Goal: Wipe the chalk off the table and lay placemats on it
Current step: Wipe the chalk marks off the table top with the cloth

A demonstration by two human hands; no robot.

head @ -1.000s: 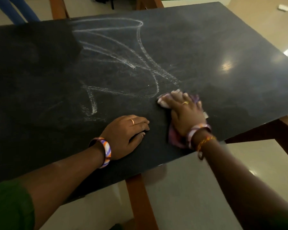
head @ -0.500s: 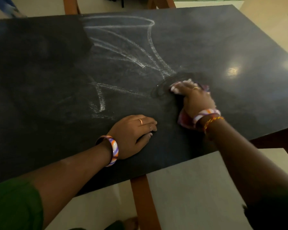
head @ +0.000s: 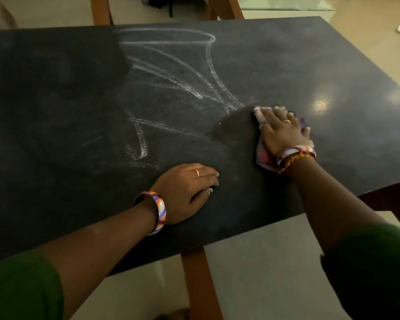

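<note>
Currently the wiping step is in hand, and no placemats are in view. The right hand (head: 283,131) lies flat, fingers extended, pressing a pink-and-purple patterned cloth (head: 264,158) onto the dark stone tabletop (head: 333,65), towards the right half of the near edge. The fingers are not curled round the cloth; they hold it down by pressure alone. The left hand (head: 185,190) rests on the tabletop close to the near edge, fingers loosely bent, holding nothing, and appears to serve as a brace. A darker, cleaned oval patch (head: 233,128) sits immediately left of the cloth. The white chalk lines (head: 176,75) fan from the far edge towards the tabletop's middle, with a further loop nearer the left hand; most remain unwiped.

The task stands early, by this judgement. The next move calls for sweeping the cloth leftwards and towards the far edge across the remaining lines, with even downward pressure so the cloth does not slip out from under the palm.
</note>
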